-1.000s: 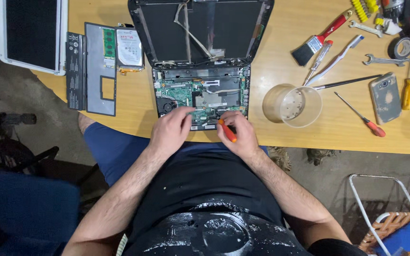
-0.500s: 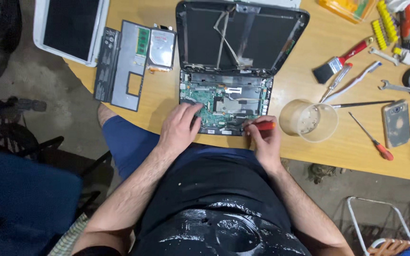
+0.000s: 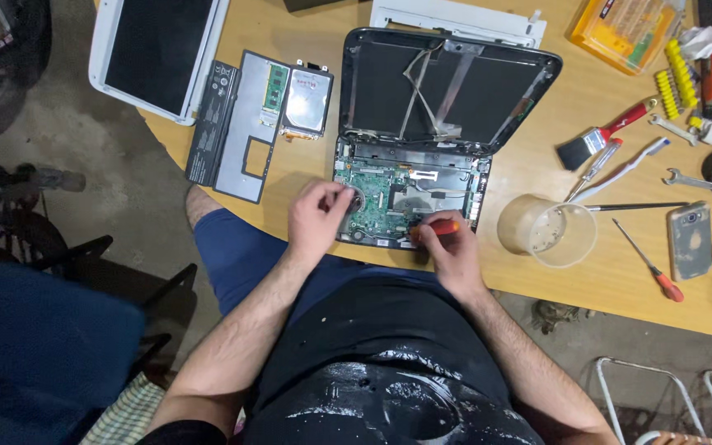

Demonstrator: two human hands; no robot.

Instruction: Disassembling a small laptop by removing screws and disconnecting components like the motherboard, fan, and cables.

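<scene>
In the middle of the frame one opened laptop lies on the wooden surface. The right hand has its fingers closed around one orange-handled screwdriver at the circuit board's lower edge. The left hand pinches at the fan; what it holds, I cannot tell. A slipping tip could gouge the board. One plastic cup stands to the right.

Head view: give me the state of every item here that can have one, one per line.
Laptop: opened flat, covers off, circuit board exposed.
Left hand: fingers resting on the board's left side.
Right hand: gripping an orange-handled screwdriver at the board.
Plastic cup: upright, small bits inside.
Phone: lying flat on the table.
Paintbrush: lying unused.
</scene>
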